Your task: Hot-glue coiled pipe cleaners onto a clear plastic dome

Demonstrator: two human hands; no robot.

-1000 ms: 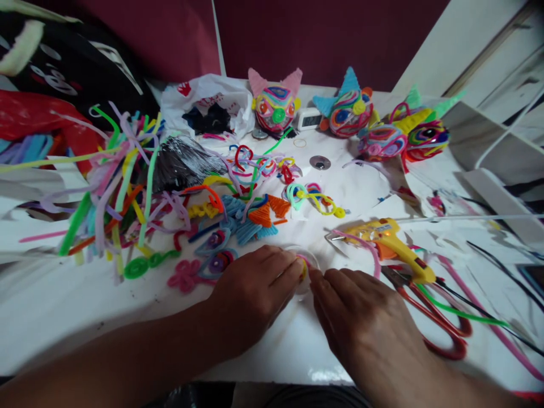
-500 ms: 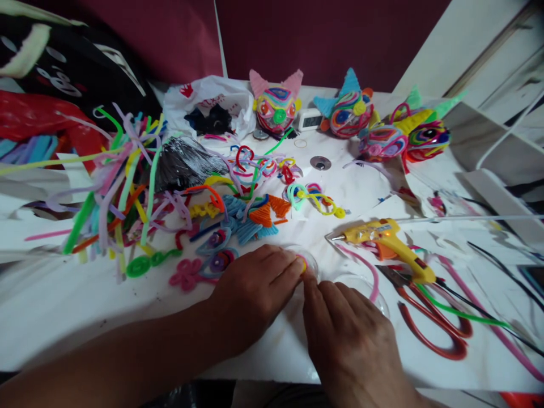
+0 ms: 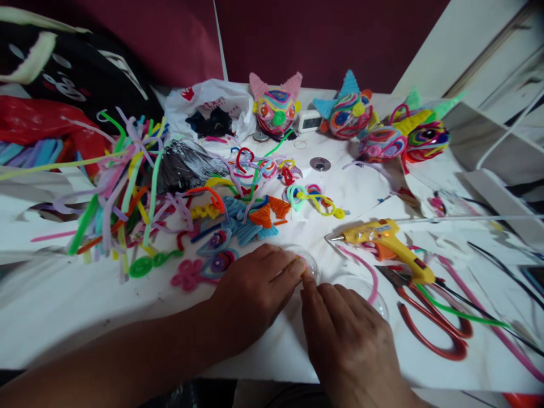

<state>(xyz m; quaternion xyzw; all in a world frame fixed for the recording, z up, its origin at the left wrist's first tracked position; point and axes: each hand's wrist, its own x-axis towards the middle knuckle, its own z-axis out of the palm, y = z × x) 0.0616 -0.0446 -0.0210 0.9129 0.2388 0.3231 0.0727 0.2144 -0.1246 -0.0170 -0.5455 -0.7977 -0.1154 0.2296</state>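
My left hand is closed over a clear plastic half-ball near the front of the table. A small bit of pink and yellow shows under its fingertips, mostly hidden. My right hand meets it from the right, its index fingertip touching the same spot and its other fingers curled. Partly behind my right hand lies a second clear plastic piece, crossed by a pink pipe cleaner. Left of my left hand are blue-and-purple coiled eye shapes and a pink flower.
A yellow glue gun and red-handled scissors lie at right. Pipe cleaners are heaped at left, before a white plastic bag. Decorated balls with ears, one pink-eared, line the back beside a small timer.
Both hands stay in almost the same place, with the fingertips shifting slightly over the pink and yellow piece. Less yellow shows now. The view has moved a little.
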